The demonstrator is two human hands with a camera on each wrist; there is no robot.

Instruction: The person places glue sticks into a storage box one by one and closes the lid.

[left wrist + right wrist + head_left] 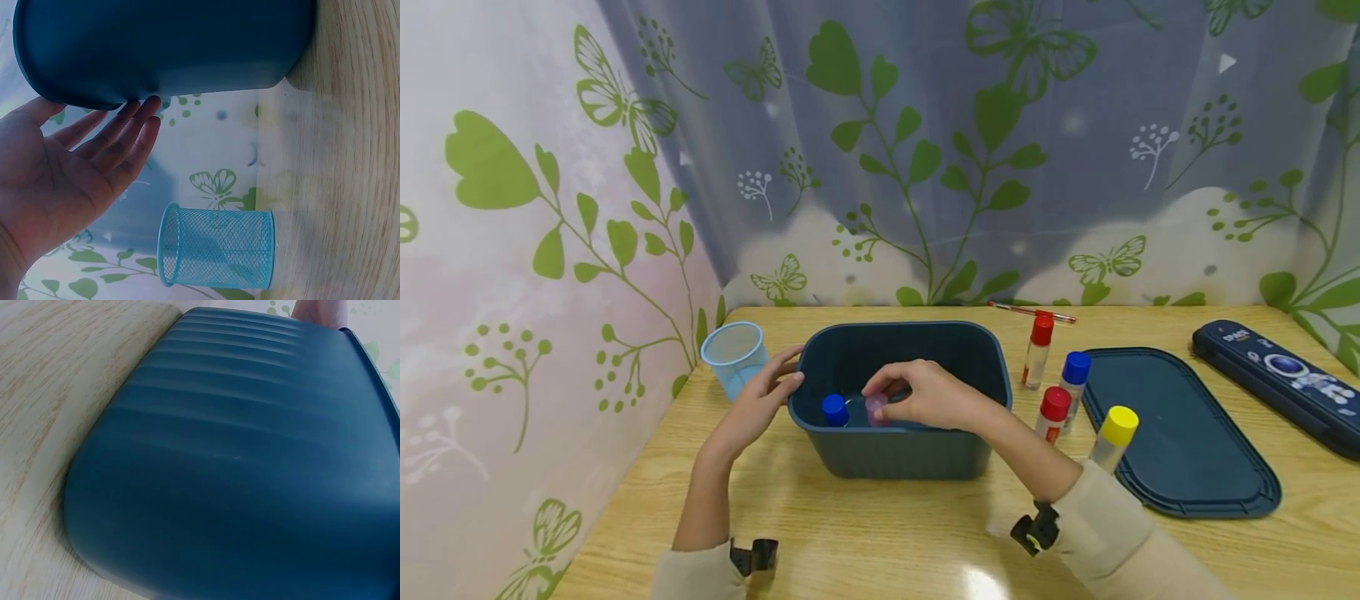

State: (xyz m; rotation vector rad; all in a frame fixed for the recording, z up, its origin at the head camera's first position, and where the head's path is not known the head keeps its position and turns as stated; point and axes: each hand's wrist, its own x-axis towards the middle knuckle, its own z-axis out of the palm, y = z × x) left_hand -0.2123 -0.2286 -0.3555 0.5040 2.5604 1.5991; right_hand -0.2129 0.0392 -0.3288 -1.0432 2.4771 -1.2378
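Observation:
A dark teal bin [902, 454] stands on the table in the head view. My left hand [762, 408] touches its left rim; in the left wrist view the fingers [125, 156] are stretched out along the outer wall, thumb by the rim. The right hand [928, 396] reaches inside, pinching a small pinkish-purple cylinder [876, 408] between thumb and fingers. Beside it in the bin is a blue-capped container [835, 410], its lower part hidden by the front wall. The right wrist view shows mostly the bin's ribbed outside [231, 456], and the right hand is out of sight there.
Right of the bin stand small clear containers with red [1042, 329], blue [1076, 367] and yellow [1120, 426] caps, plus another red-capped one [1056, 404]. A dark lid [1180, 433], pencil case [1277, 383], pen [1026, 311] and blue mesh cup [732, 346] lie around.

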